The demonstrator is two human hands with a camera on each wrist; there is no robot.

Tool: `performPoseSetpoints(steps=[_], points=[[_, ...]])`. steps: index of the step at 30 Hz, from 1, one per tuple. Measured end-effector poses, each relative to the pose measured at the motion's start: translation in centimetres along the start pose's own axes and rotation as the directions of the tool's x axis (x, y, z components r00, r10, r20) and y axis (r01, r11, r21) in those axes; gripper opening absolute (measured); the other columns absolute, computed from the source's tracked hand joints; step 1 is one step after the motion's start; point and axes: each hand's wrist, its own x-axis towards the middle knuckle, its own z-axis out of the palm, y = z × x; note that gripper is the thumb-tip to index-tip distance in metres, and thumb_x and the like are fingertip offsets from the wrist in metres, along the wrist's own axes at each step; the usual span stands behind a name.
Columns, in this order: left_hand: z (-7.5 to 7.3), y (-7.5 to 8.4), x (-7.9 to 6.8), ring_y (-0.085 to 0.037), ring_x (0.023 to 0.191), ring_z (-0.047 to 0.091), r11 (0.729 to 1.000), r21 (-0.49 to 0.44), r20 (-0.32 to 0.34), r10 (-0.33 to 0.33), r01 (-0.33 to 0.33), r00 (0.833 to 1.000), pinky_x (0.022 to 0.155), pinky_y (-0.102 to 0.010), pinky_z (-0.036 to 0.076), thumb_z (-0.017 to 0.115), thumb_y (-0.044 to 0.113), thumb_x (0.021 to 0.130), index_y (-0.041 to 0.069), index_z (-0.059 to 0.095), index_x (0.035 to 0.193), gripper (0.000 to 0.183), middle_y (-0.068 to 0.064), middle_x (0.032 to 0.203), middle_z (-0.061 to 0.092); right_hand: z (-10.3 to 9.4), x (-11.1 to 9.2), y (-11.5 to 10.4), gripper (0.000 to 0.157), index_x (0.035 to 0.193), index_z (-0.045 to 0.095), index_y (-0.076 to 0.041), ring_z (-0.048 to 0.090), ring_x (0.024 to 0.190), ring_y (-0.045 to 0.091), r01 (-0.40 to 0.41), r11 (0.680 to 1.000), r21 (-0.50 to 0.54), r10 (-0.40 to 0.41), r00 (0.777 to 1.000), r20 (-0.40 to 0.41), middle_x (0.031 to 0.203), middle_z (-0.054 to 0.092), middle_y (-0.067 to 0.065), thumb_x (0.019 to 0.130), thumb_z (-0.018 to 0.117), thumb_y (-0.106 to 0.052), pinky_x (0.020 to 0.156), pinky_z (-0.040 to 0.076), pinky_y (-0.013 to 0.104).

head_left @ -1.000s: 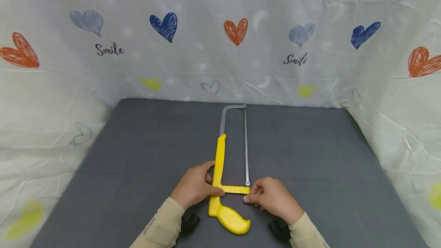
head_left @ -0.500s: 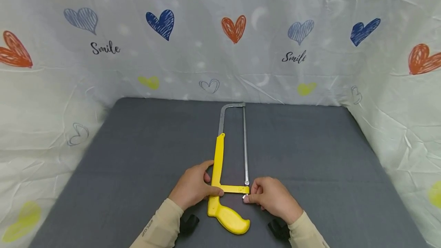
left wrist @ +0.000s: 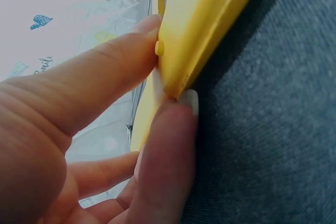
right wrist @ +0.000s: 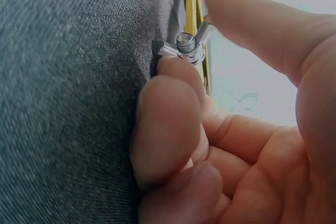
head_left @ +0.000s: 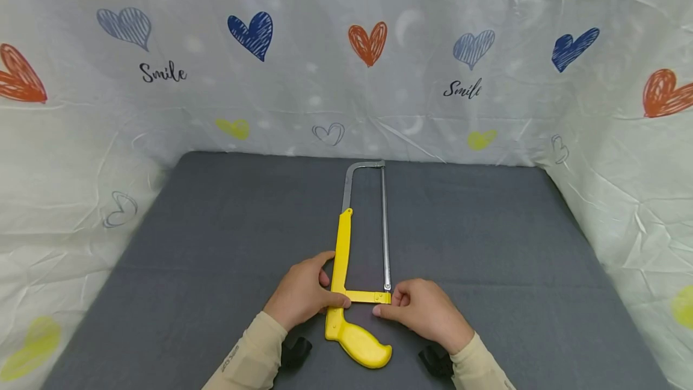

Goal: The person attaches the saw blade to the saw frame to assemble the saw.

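A hacksaw (head_left: pixel 341 245) with a yellow frame and handle (head_left: pixel 364 345) lies on the dark grey cloth, its far end pointing away from me. My left hand (head_left: pixel 301 294) grips the frame just above the handle; in the left wrist view thumb and fingers pinch the yellow body (left wrist: pixel 210 14). At the near end of the blade (head_left: pixel 385 227), my right hand (head_left: pixel 430 312) has thumb and curled index finger on a silver wing nut (right wrist: pixel 199 51). The right wrist view shows a threaded bolt end (right wrist: pixel 185 42) sticking out of that nut. From the head view the nut is hidden by the thumb.
Grey cloth (head_left: pixel 243 215) covers the table. A white curtain (head_left: pixel 308 89) printed with hearts and "Smile" hangs along the back and sides. Black pieces (head_left: pixel 295 352) sit at both wrists. The saw's tip reaches close to the table's back edge.
My right thumb has slid left across the wing nut, which was partly visible beside it before. The left hand and hacksaw hold their place; the head view has shifted slightly.
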Motion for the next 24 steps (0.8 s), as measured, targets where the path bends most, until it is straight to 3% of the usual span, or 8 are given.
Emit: performPoseSetpoints(steps=[16, 24], points=[[-0.28, 0.13, 0.19, -0.021, 0.064, 0.061, 1.000, 0.004, 0.001, -0.004, 0.004, 1.000, 0.061, -0.034, 0.052, 0.104, 0.032, 0.070, 0.015, 0.051, 0.160, 0.106, -0.004, 0.093, 0.061, -0.24, 0.10, 0.12, 0.036, 0.072, 0.064, -0.023, 0.041, 0.051, 0.009, 0.078, 0.997, 0.009, -0.078, 0.997, -0.008, 0.060, 0.048, -0.009, 0.090, 0.086, -0.045, 0.049, 0.030, 0.025], [0.13, -0.02, 0.23, -0.019, 0.074, 0.052, 0.987, 0.123, 0.019, 0.097, -0.099, 0.995, 0.062, -0.032, 0.041, 0.102, 0.042, 0.070, 0.018, 0.042, 0.167, 0.117, -0.003, 0.090, 0.056, -0.42, 0.08, 0.58, 0.033, 0.072, 0.066, -0.024, 0.044, 0.053, 0.008, 0.104, 0.994, 0.025, -0.104, 0.995, 0.008, 0.062, 0.052, -0.010, 0.091, 0.086, -0.043, 0.051, 0.033, 0.025]])
